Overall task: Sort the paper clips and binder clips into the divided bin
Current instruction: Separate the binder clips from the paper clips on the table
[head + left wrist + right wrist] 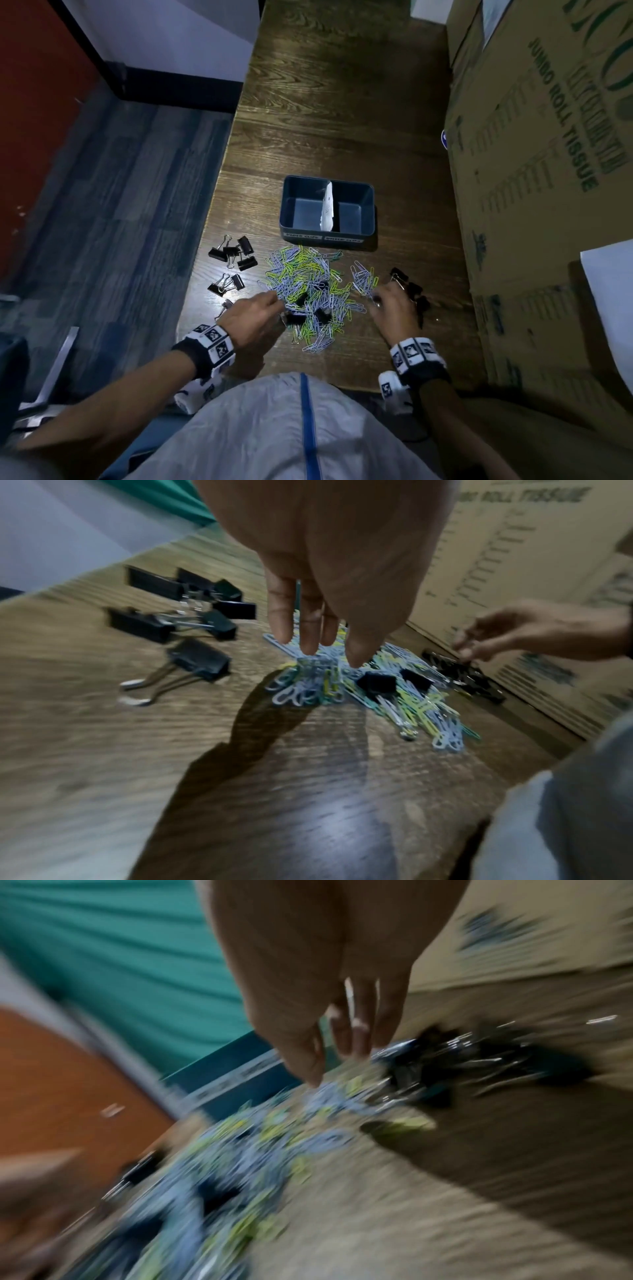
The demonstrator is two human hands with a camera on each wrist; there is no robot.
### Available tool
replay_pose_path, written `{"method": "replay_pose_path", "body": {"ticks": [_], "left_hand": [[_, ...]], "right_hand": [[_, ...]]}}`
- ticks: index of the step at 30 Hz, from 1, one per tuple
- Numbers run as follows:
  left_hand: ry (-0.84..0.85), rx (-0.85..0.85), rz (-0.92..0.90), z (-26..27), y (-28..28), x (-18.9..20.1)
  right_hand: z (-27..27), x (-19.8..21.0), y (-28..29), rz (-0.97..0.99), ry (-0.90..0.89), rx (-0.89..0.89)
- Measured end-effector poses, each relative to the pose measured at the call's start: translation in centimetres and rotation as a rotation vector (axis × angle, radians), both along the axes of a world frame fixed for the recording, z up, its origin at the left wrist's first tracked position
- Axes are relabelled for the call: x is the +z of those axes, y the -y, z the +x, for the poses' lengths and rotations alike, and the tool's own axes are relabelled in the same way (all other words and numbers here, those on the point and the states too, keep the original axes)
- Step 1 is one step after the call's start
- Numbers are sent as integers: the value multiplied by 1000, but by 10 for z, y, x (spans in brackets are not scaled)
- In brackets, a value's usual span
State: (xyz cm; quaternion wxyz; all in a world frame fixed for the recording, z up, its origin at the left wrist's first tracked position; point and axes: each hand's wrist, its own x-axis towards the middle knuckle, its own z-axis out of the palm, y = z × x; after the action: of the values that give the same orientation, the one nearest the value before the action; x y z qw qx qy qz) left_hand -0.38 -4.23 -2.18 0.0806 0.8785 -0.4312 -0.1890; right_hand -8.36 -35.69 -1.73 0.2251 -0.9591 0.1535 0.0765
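Paper clips, pale blue, yellow-green and a few teal, lie in a loose heap on the wooden table, just near of the divided bin. A smaller cluster of paper clips sits just right of the heap. Several black binder clips are mixed into the near part of the heap.

The bin is dark blue, with a white divider standing across its middle; both compartments hold no clips. Two small labels run along its near wall, too blurred to read surely.

To the left of the heap, a group of black binder clips lies on the table, with a few more near of it. At the right, another dark group of binder clips lies just beyond the right hand.

The left hand reaches down at the left edge of the heap. In the left wrist view its fingers hang nearly straight and close together, tips pressing into a bunch of blue clips; I cannot tell whether any clip is pinched.

The right hand is low over the table between the small cluster and the right group of binder clips. The right wrist view is badly smeared; its fingers point down and look close together, and whether they hold anything cannot be told.

Large cardboard cartons printed "JUMBO ROLL TISSUE" stand along the right side of the table.
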Motion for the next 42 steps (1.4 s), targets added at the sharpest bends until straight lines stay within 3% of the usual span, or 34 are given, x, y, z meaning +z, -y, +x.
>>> {"method": "replay_pose_path", "body": {"ticks": [4, 10, 21, 25, 29, 35, 39, 42], "left_hand": [[-82, -131, 12, -5, 27, -4], [-104, -107, 140, -6, 48, -5], [-63, -53, 158, -12, 54, -7], [-9, 77, 135, -13, 47, -10], [30, 141, 127, -11, 36, -11], [-33, -101, 57, -11, 27, -8], [-95, -109, 193, -7, 31, -6], [-69, -124, 218, -8, 38, 0]], "right_hand": [[6, -5, -51, 54, -79, 349], [11, -16, -92, -53, -161, 447], [9, -24, -83, 32, -121, 193], [11, -24, -75, 65, -102, 167], [11, -18, -59, 136, -18, 11], [20, 4, -7, 192, 119, -292], [22, 5, 35, 149, 92, -534], [21, 4, 55, 132, 33, -613]]}}
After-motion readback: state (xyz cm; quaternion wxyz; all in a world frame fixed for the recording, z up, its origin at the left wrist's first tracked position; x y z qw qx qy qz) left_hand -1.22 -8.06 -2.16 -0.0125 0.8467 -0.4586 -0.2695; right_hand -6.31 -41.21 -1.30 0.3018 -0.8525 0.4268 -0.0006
